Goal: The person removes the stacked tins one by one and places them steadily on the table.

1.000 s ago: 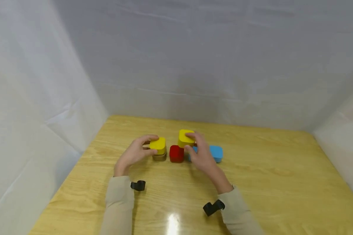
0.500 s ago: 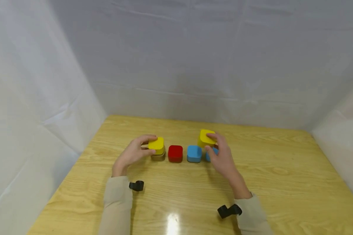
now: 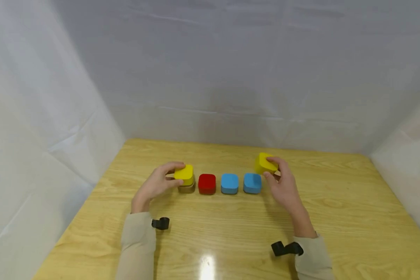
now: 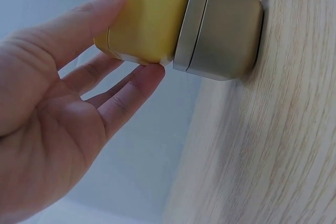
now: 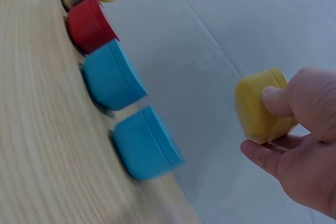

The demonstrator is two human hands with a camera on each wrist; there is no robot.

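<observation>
- Your right hand [image 3: 283, 186] holds a yellow block [image 3: 265, 163] off the table, thumb and curled fingers pinching it — it sits up and to the right of the row, just past the right blue block [image 3: 252, 183].
- In the right wrist view that same yellow block [image 5: 261, 106] is clear of the wood, with your thumb [image 5: 278, 100] pressed on its near face and the other fingers beneath it.
- Your left hand [image 3: 156, 185] grips the other yellow piece [image 3: 184, 174], fingers curled over its far side and thumb on the near side; it rests on top of a tan block [image 3: 187, 189] at the left end of the row.
- The left wrist view shows that yellow piece [image 4: 145, 17] sitting flush against the tan block [image 4: 220, 30], your fingertips [image 4: 149, 74] touching its edges — whether it is pressed fully home, you cannot tell.
- The row runs left to right: tan block with yellow on top, red block [image 3: 207, 183], left blue block [image 3: 229, 183], right blue block. They stand just beside one another with narrow gaps.
- All four stand on the wooden table [image 3: 336, 217], toward its far half.
- Both your sleeves [image 3: 137, 245] are beige, each with a black strap [image 3: 160, 223] at the wrist.
- White sheeting [image 3: 231, 77] walls in the table on three sides.
</observation>
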